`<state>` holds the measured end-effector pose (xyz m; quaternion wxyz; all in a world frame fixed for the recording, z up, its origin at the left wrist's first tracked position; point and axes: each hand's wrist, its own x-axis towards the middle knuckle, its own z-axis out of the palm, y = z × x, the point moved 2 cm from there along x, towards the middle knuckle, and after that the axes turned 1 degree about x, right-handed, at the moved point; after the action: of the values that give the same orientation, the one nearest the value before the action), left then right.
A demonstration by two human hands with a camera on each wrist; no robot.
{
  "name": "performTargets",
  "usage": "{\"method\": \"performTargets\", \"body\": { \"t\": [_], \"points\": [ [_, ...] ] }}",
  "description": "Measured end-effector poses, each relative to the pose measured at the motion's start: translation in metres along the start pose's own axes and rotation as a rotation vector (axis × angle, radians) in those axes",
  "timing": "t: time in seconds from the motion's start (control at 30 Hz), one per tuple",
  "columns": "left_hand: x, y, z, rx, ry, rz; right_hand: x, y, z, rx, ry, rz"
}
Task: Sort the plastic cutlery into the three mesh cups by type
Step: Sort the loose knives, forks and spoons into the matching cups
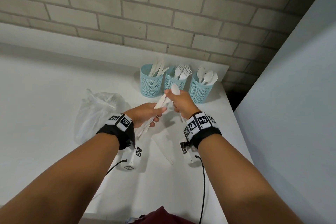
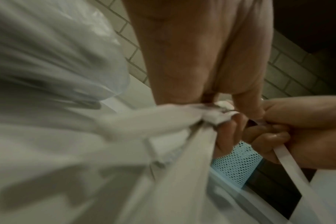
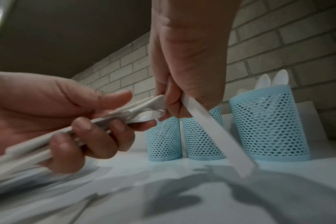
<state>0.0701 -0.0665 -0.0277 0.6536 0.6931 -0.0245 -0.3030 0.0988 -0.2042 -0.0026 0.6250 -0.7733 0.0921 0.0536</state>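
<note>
Three light-blue mesh cups stand in a row at the back of the white counter: the left cup [image 1: 151, 82] holds knives, the middle cup [image 1: 175, 80] forks, the right cup [image 1: 200, 88] spoons. My left hand [image 1: 147, 115] grips a bundle of white cutlery [image 3: 136, 112] in front of the cups. My right hand [image 1: 180, 102] holds a white spoon [image 1: 175, 89] upright, bowl up, its handle [image 3: 217, 136] pointing down past the palm. The fingers of that hand touch the tip of the bundle.
A crumpled clear plastic bag [image 1: 98, 112] lies left of my left hand. Clear wrappers [image 1: 164, 149] lie on the counter [image 1: 45, 96] between my wrists. A brick wall [image 1: 163, 14] backs the counter, and a pale panel [image 1: 291, 96] stands at the right.
</note>
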Motion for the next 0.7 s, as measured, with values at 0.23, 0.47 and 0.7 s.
{"method": "performTargets", "body": {
  "t": [0.23,0.47,0.7],
  "points": [
    [0.005,-0.004,-0.024,-0.147,0.393,0.142,-0.018,0.003,-0.004,-0.513,-0.147,0.134],
    [0.001,-0.012,-0.03,-0.356,0.433,0.121,-0.046,0.025,0.034,-1.055,-0.435,0.071],
    [-0.001,-0.022,-0.034,-0.432,0.445,0.092,-0.055,0.023,0.04,-1.187,-0.415,0.012]
  ]
}}
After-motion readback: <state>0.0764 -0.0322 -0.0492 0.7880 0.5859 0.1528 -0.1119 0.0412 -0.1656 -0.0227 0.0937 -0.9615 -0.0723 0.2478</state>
